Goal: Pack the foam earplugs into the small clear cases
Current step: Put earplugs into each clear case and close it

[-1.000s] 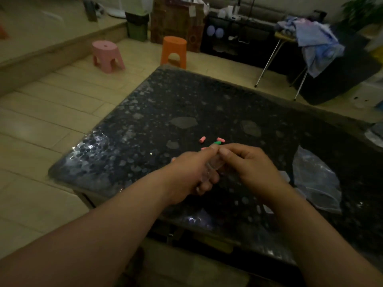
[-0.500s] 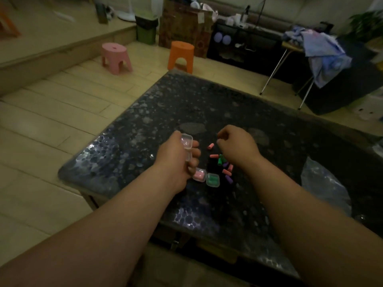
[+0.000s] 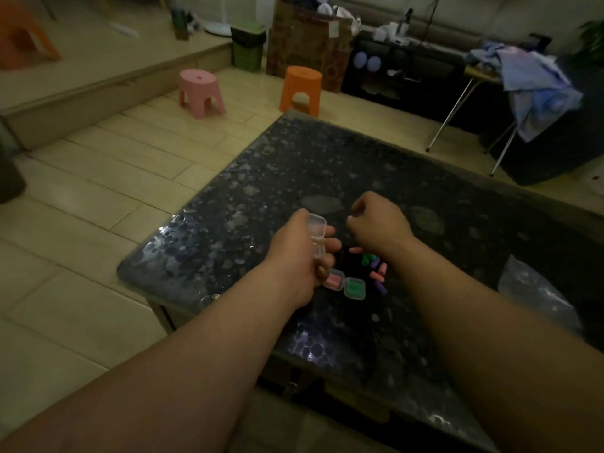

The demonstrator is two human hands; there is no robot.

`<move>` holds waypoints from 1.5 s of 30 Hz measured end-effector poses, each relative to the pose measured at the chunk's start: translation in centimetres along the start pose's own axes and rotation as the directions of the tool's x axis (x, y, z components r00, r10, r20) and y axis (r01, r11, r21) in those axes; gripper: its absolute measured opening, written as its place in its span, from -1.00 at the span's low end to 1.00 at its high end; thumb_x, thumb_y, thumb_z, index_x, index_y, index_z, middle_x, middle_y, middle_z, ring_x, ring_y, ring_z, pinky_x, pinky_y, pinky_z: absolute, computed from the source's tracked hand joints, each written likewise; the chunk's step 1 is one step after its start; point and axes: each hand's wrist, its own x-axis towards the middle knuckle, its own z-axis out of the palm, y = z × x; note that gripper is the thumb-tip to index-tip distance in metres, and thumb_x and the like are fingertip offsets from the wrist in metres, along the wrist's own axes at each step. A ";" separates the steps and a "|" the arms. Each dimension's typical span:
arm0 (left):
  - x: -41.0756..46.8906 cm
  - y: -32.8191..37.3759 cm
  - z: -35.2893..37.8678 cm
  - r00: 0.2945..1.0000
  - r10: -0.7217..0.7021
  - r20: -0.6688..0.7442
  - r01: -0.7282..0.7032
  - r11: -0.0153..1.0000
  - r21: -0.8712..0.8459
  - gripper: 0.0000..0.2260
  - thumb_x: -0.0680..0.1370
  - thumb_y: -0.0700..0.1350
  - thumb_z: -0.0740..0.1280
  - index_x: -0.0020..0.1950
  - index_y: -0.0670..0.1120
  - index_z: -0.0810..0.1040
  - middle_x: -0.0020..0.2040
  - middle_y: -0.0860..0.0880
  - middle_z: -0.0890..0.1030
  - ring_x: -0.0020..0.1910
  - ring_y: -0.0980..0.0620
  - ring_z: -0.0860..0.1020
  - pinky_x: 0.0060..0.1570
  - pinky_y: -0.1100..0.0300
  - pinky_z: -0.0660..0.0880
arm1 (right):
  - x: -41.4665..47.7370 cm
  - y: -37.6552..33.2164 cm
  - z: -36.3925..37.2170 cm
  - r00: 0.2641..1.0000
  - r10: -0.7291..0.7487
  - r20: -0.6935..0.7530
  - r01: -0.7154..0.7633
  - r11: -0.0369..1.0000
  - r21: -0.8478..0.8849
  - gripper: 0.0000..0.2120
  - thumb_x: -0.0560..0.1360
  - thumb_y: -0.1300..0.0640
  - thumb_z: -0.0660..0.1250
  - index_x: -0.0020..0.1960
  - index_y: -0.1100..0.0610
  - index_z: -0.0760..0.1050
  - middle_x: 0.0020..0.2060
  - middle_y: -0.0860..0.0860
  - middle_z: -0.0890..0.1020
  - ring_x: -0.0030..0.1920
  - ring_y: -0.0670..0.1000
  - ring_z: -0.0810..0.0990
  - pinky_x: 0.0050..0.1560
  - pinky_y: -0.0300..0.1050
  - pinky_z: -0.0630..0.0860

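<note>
Dim indoor light. Floor [image 3: 98, 197]: pale beige rectangular tiles; raised tiled step [image 3: 98, 83] far left. Low table [image 3: 327, 165], dark speckled glossy top, glare on near-left corner. Beyond it on floor: pink plastic stool [image 3: 200, 89], orange plastic stool [image 3: 302, 88]. Second orange stool [image 3: 23, 34], blurred, up on step. Green bin [image 3: 247, 50] beside brown cardboard box [image 3: 307, 44]. Dark cabinet [image 3: 402, 70] at back, clutter on top. Thin-legged folding table [image 3: 480, 75] far right, clothes [image 3: 536, 86] heaped on it.

Table [image 3: 294, 178]: dark speckled glossy top | near-centre: pink-filled case [image 3: 334, 280] just left of green-filled case [image 3: 354, 288] (both small, clear) | right of them: loose earplugs [image 3: 376, 273], pink, green, purple | right side: clear plastic bag [image 3: 536, 295]
</note>
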 end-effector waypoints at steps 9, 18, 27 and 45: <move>-0.9 -3.7 1.1 0.921 -0.159 0.356 0.151 0.987 0.049 -0.47 0.71 0.30 0.13 0.44 0.00 0.61 0.18 -0.13 0.74 -0.05 -0.04 0.72 0.01 0.05 0.64 | -13.7 3.3 -5.1 0.978 -0.197 -0.064 0.204 0.861 0.465 -0.85 0.64 0.10 0.45 0.10 -0.16 0.62 -0.03 -0.16 0.67 -0.06 -0.19 0.68 -0.11 -0.24 0.63; -0.6 -4.3 1.5 0.936 -0.174 0.305 0.124 0.976 0.177 -0.54 0.72 0.29 0.12 0.42 0.11 0.63 0.29 -0.08 0.73 0.26 -0.09 0.68 0.02 -0.04 0.66 | -13.6 4.1 -4.1 0.905 -0.425 -0.032 0.425 0.905 0.021 -0.81 0.58 0.07 0.46 0.04 -0.21 0.55 -0.09 -0.24 0.53 -0.02 -0.19 0.46 0.06 -0.08 0.50; -0.8 -3.7 1.1 0.922 -0.173 0.347 0.115 0.977 0.182 -0.48 0.74 0.29 0.06 0.36 0.01 0.66 -0.10 -0.03 0.74 -0.24 0.04 0.63 -0.17 0.11 0.52 | -12.7 3.9 -4.3 0.953 -0.270 -0.134 0.299 0.907 0.298 -0.90 0.64 0.01 0.45 0.06 -0.19 0.57 -0.02 -0.20 0.60 -0.03 -0.23 0.60 -0.10 -0.28 0.56; 0.4 -0.5 -0.5 0.992 -0.006 0.126 0.005 1.000 0.007 -0.53 0.73 0.21 0.09 0.13 -0.11 0.62 -0.35 -0.02 0.53 -0.43 0.06 0.40 -0.42 0.23 0.33 | -3.7 1.4 0.0 0.955 -0.267 0.130 0.297 0.854 -0.426 -0.71 0.58 -0.02 0.44 0.27 -0.07 0.52 0.20 0.01 0.58 0.28 0.13 0.53 0.30 0.19 0.46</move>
